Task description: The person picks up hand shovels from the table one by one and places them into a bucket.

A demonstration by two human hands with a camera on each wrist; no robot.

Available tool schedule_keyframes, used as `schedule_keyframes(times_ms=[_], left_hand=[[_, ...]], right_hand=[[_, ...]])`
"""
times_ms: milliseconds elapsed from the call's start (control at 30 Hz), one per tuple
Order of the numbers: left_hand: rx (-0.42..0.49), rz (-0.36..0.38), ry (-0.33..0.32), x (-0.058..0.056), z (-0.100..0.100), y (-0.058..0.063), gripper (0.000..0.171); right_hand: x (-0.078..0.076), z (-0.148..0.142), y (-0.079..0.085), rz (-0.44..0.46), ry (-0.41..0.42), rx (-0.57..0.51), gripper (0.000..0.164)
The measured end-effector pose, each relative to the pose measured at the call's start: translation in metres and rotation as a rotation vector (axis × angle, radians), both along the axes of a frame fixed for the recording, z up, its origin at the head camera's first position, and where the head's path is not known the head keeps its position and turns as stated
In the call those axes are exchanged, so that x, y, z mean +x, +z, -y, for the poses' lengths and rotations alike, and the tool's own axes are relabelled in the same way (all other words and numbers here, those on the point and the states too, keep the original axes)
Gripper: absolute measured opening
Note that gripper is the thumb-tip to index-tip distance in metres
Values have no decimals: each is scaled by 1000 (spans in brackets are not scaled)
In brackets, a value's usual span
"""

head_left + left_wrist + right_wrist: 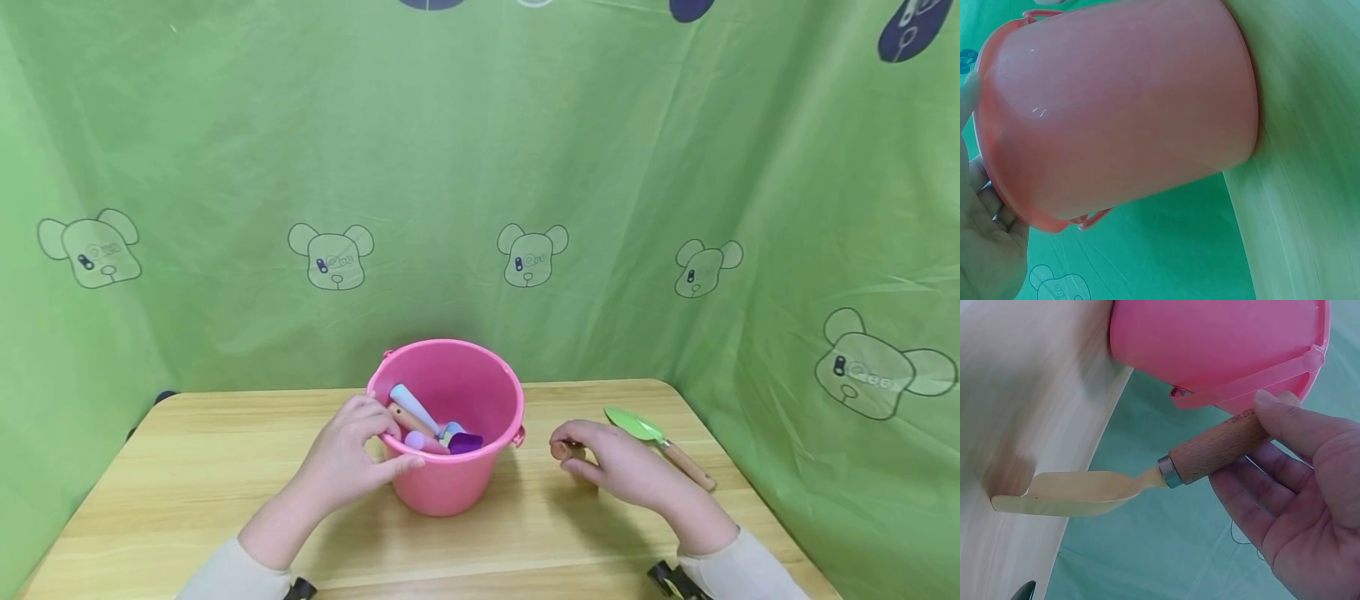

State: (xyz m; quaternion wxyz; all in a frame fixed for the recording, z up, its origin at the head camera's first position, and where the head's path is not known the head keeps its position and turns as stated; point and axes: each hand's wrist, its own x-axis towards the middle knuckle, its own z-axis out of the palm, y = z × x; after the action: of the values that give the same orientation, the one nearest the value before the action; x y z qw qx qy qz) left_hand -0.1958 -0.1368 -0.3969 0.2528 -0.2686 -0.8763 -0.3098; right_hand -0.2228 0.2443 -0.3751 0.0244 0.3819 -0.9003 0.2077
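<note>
A pink bucket (446, 487) stands upright on the table. My left hand (348, 458) grips its rim at the near left, thumb outside and fingertips over the edge. Between the thumb and fingers of my right hand (626, 467) is the wooden handle (1216, 447) of a small garden shovel, held to the right of the bucket. The shovel's yellow blade (1079, 495) points down, its tip at or close to the tabletop; the head view shows only the handle's end. Inside the bucket lie several tools, among them a light blue handle (414, 407) and a purple piece (466, 442).
A green trowel (636, 423) with a wooden handle lies on the table (217, 467) at the right, beyond my right hand. Green curtains (450, 167) printed with bear heads hang behind the table and along both sides.
</note>
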Motion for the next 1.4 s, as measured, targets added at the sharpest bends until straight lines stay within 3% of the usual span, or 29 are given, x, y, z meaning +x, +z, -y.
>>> schedule_keyframes(times_ms=[1400], left_hand=[[2,-28,-6,0,0,-2,43]], right_hand=[[2,3,5,54,-75,-149,14]])
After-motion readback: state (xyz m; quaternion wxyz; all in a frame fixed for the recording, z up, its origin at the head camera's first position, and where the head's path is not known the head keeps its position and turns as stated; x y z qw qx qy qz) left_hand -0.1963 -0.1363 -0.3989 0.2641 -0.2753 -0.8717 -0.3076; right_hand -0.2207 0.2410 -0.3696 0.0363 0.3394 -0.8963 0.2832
